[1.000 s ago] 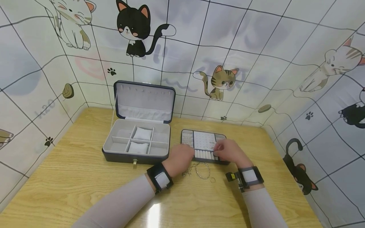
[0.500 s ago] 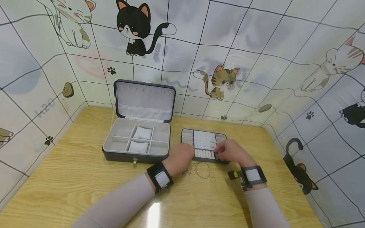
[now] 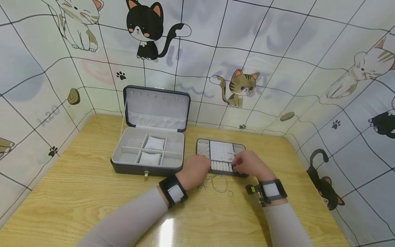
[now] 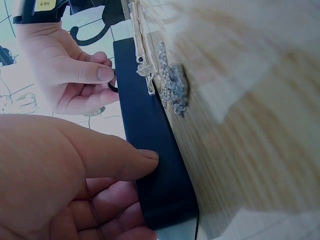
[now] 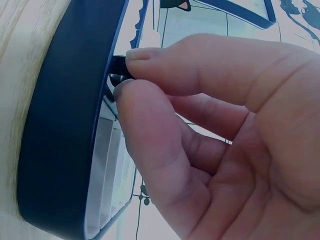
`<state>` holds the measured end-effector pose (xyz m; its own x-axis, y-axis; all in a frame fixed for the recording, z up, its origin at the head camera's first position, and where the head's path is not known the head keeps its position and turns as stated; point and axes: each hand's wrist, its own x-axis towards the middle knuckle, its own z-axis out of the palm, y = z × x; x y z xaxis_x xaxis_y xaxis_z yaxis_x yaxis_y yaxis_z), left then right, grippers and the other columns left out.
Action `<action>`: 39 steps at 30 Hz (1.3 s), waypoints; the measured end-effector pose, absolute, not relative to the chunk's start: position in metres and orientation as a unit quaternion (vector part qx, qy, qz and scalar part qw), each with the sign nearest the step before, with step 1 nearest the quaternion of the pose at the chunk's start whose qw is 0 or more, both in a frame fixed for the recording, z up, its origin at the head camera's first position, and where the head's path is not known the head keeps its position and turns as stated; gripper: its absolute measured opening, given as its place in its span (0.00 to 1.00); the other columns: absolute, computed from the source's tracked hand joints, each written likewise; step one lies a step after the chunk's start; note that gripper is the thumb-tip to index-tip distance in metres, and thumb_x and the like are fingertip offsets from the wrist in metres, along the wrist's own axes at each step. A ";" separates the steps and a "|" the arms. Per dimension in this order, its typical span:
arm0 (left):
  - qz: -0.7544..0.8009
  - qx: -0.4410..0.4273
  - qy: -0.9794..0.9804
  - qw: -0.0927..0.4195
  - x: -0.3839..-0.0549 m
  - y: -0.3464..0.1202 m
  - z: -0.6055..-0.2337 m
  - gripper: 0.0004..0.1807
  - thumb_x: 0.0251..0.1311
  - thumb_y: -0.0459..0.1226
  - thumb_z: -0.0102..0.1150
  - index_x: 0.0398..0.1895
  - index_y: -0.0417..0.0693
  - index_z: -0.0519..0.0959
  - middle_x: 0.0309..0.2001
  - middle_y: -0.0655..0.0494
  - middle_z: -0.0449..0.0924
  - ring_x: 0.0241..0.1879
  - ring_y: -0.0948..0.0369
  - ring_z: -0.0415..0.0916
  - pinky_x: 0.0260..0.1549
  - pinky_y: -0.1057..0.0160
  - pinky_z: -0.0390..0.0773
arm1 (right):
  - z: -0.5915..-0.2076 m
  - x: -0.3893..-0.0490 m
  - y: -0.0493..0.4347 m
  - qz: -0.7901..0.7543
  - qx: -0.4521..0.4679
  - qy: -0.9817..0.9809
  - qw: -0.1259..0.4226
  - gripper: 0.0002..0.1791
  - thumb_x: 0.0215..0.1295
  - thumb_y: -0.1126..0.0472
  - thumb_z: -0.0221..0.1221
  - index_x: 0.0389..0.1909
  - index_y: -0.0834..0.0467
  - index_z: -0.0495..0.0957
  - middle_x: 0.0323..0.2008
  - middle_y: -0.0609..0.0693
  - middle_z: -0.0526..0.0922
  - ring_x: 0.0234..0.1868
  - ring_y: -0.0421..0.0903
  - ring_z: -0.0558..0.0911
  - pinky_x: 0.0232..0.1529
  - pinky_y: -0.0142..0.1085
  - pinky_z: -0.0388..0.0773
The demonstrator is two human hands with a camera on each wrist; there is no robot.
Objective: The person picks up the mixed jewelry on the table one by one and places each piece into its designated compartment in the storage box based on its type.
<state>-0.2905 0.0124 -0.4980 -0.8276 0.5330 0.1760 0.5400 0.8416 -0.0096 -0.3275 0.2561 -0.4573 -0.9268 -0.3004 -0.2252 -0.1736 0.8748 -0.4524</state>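
Note:
A navy jewelry tray (image 3: pixel 219 151) lies on the table, with a dotted earring panel and a row of white ring rolls along its front. My left hand (image 3: pixel 195 171) holds the tray's front left end; in the left wrist view the thumb presses on its dark outer wall (image 4: pixel 155 130), fingers on the other side. At the right end of the ring rolls, my right hand (image 3: pixel 248 163) pinches a black ring (image 5: pixel 119 66) between thumb and index finger. The ring sits right at the tray's front rim, its lower part hidden behind the fingertip and rim.
Left of the tray stands a jewelry box (image 3: pixel 129 168), lid raised, with two white cushions (image 3: pixel 150 159) in its compartments. In front of the tray lie a bangle (image 3: pixel 212 183), a small thin ring (image 3: pixel 230 196) and a silver chain (image 4: pixel 177 92). A cat-print curtain (image 3: pixel 197 61) closes off the back.
My right hand shifts very slightly right along the tray's front, still pinching the black ring. The left hand keeps its hold on the tray.

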 end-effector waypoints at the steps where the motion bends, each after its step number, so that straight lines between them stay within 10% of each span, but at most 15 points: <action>1: -0.021 -0.281 -0.956 0.086 -0.290 0.012 -0.498 0.04 0.65 0.34 0.65 0.34 0.54 0.86 0.28 0.59 0.84 0.27 0.61 0.77 0.20 0.61 0.76 | -0.457 -0.327 0.255 -0.216 -0.123 0.958 0.145 0.06 0.59 0.68 0.71 0.38 0.58 0.89 0.32 0.51 0.87 0.29 0.44 0.83 0.32 0.37 0.82; 39: -0.027 -0.278 -0.957 0.075 -0.287 0.012 -0.491 0.04 0.65 0.34 0.66 0.36 0.53 0.87 0.29 0.58 0.84 0.27 0.61 0.77 0.20 0.61 0.76 | -0.463 -0.331 0.255 -0.199 -0.147 0.962 0.112 0.06 0.62 0.69 0.67 0.28 0.55 0.84 0.30 0.49 0.85 0.31 0.45 0.81 0.34 0.36 0.80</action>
